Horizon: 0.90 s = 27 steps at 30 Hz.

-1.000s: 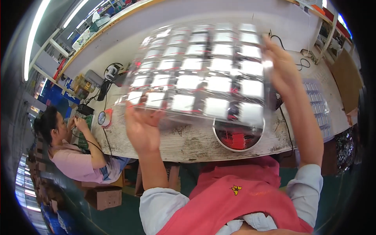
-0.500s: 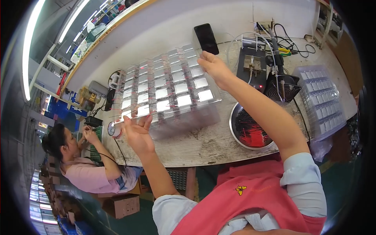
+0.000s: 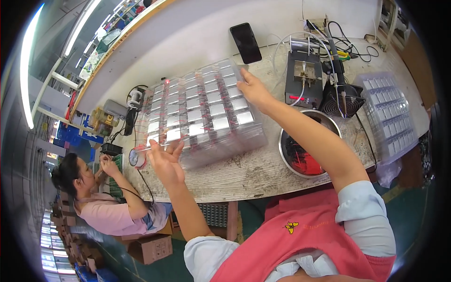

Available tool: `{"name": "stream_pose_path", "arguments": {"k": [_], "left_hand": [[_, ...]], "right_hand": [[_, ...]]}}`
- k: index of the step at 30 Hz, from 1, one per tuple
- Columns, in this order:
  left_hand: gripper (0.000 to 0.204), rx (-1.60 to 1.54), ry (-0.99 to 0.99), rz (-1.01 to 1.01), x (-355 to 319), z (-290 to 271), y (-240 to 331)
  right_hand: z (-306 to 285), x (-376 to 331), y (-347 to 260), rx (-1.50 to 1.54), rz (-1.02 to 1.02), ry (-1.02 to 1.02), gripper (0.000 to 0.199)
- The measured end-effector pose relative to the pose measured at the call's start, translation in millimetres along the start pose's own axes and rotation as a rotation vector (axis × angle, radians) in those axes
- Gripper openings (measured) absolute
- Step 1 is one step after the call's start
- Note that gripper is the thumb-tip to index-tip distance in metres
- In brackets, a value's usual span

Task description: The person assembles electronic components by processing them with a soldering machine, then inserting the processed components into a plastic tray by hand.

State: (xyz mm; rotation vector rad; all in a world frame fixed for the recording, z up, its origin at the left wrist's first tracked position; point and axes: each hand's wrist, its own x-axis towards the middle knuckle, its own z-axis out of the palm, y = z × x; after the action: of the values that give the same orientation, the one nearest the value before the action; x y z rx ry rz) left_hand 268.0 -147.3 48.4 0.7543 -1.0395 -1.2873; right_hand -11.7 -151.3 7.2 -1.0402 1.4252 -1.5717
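A clear plastic tray (image 3: 244, 133) with rows of square silver pieces and thin red wires sits at the top of a thick stack of similar clear trays. My left hand (image 3: 165, 162) is at its near left corner, the thumb side against the edge and the other fingers partly curled. At the far right edge, my right hand (image 3: 255, 89) grips the tray, with its fingertips over the rim. The undersides of both grips are hidden.
To the right stand a round metal bowl (image 3: 281, 149) of red and black wires, a dark control box (image 3: 300, 84) and a soldering iron (image 3: 339, 75). Another filled tray stack (image 3: 387, 117) is farther right. A phone (image 3: 245, 43) lies behind; a co-worker (image 3: 110, 207) sits left.
The top tray has come down, its far edge lower over the stack. My right hand has moved down with it; my left hand stays at the near corner. Red digits now show on the control box.
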Motion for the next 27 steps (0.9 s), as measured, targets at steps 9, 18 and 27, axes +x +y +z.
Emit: {"name": "stream_pose_path", "arguments": {"k": [9, 18, 27], "left_hand": [[0.055, 0.034, -0.043, -0.026, -5, -25, 1], [0.060, 0.030, -0.031, 0.029, -35, -48, 21], [0.048, 0.021, 0.278, 0.352, -70, -60, 40]], "right_hand": [[9, 5, 18, -0.190, -0.159, 0.117, 0.066], [10, 6, 22, -0.209, -0.111, 0.057, 0.083], [5, -11, 3, -0.124, 0.063, 0.124, 0.075]]}}
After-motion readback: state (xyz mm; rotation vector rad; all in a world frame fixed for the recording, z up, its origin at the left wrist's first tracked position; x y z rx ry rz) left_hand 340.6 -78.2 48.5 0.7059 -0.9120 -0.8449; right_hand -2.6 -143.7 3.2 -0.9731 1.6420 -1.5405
